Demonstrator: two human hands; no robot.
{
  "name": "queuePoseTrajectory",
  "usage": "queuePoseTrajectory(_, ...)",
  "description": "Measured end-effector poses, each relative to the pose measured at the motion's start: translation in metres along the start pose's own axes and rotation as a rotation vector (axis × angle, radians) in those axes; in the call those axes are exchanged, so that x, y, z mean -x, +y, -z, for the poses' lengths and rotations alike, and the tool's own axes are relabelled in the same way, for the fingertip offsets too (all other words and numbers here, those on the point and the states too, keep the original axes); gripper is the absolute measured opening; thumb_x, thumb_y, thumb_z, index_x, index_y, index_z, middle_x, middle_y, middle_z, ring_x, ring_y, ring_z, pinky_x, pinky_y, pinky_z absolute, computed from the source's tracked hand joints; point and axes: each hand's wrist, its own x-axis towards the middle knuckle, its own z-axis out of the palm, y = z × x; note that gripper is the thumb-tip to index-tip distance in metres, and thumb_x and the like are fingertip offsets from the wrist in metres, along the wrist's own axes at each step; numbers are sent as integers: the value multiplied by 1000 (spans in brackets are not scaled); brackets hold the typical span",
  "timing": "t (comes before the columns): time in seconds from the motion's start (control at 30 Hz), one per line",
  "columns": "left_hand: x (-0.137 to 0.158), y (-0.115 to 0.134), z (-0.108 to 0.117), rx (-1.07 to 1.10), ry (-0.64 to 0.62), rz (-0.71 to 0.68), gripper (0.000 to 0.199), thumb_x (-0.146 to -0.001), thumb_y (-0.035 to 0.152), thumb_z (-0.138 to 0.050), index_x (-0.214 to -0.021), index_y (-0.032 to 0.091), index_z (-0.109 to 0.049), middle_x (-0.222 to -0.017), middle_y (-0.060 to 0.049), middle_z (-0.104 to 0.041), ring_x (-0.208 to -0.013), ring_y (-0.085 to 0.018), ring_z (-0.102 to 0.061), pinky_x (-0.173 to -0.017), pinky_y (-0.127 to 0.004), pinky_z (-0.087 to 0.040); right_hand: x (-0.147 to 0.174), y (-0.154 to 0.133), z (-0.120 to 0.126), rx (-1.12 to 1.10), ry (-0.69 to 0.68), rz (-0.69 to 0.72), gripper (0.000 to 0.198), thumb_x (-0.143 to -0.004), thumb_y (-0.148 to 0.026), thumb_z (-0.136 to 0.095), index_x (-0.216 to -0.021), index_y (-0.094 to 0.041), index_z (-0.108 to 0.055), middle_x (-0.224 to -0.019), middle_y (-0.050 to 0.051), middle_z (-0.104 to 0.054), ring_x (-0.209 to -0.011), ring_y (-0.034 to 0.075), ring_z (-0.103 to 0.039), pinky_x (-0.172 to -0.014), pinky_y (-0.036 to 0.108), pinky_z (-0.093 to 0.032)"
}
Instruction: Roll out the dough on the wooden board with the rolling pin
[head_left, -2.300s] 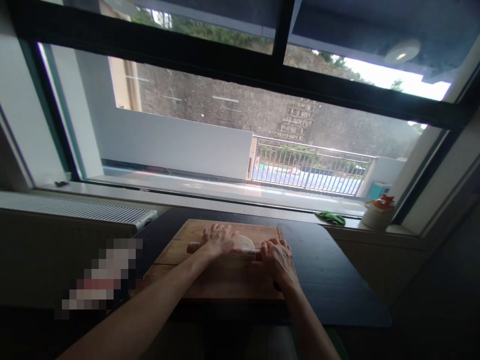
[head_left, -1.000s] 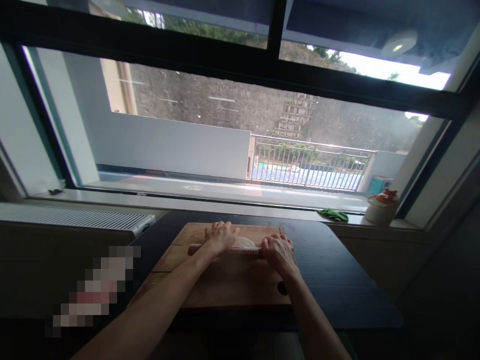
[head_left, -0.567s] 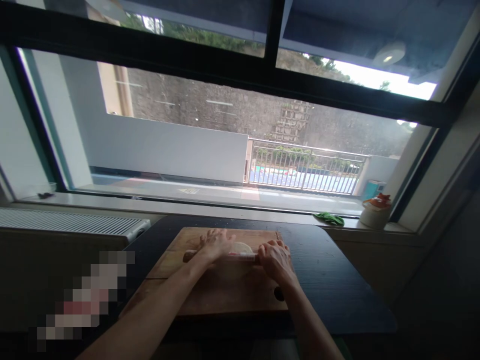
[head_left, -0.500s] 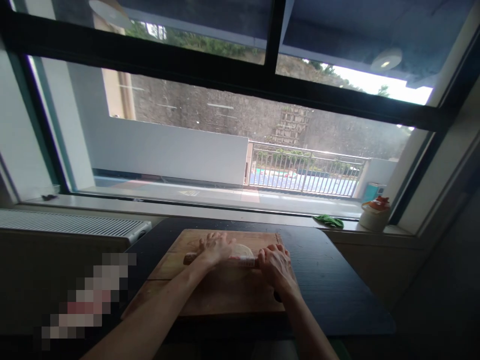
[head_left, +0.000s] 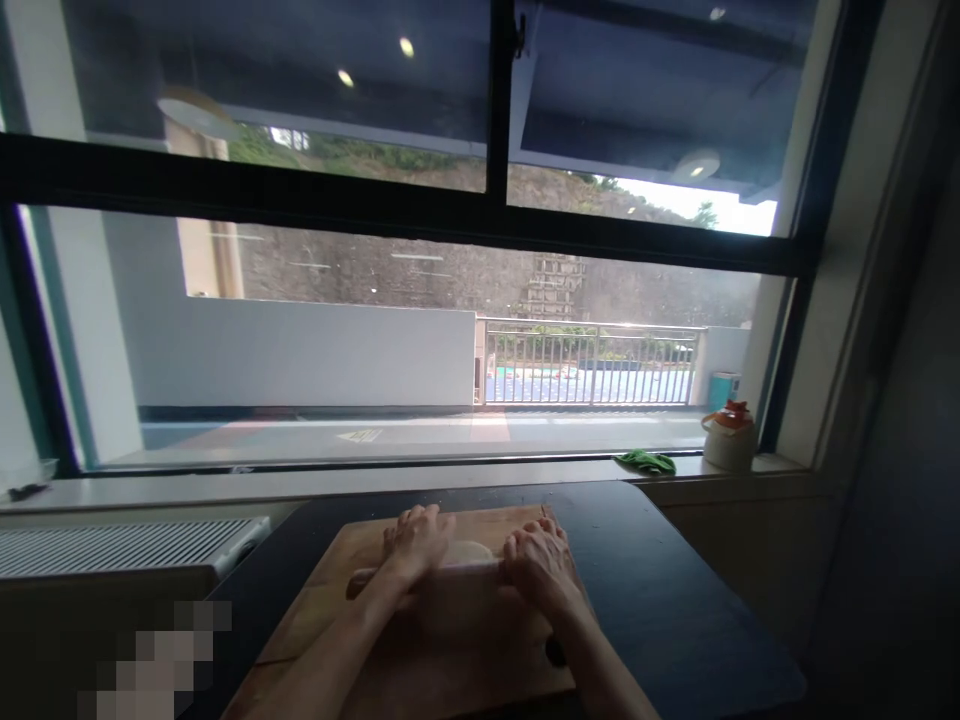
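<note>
A wooden rolling pin [head_left: 466, 570] lies crosswise on a wooden board [head_left: 457, 655]. Pale, flat dough [head_left: 469, 551] shows behind the pin, partly covered by it and by my left hand. My left hand [head_left: 417, 543] is over the left part of the pin, closed on it with bent fingers pointing away from me. At the pin's right end, my right hand [head_left: 541, 562] is wrapped round the handle. The left handle end sticks out past my left wrist.
The board rests on a dark table [head_left: 645, 590] below a wide window. A green cloth [head_left: 646, 462] and a white jug with an orange top [head_left: 729, 440] stand on the sill at the right. Left of the table is a white radiator [head_left: 127, 550].
My view has tilted up and levelled, so the table and hands sit lower in the picture. Both hands stay on the rolling pin; the pin blurs slightly.
</note>
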Motion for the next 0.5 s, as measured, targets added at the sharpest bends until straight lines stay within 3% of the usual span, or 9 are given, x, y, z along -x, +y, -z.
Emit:
queuePoseTrajectory(0.1, -25, -5, -8, 1, -46, 42, 50, -83, 48, -36, -116, 19, -59, -122, -15, -58, -118, -33, -47, -92, -50, -38, -30, 2, -5, 2, -60, -31, 36, -90, -35, -36, -86, -22, -69, -99, 9, -65, -100, 23, -51, -87, 38, -34)
queuePoseTrajectory(0.3, -51, -15, -26, -61, 2, -62, 43, -81, 38, -40, -113, 17, -61, -120, -13, -59, -117, -31, -48, -93, -47, -38, -73, -9, -8, 29, -102, -66, 37, -88, -32, -38, -89, -17, -71, -100, 12, -66, -100, 24, -54, -86, 37, -38)
queuePoseTrajectory(0.5, -44, -14, -22, -4, 28, -89, 44, -84, 39, -39, -116, 18, -59, -122, -11, -59, -116, -28, -49, -93, -42, -39, -68, -11, -5, 19, -169, -38, 38, -88, -35, -38, -87, -19, -72, -97, 10, -68, -94, 24, -57, -80, 35, -42)
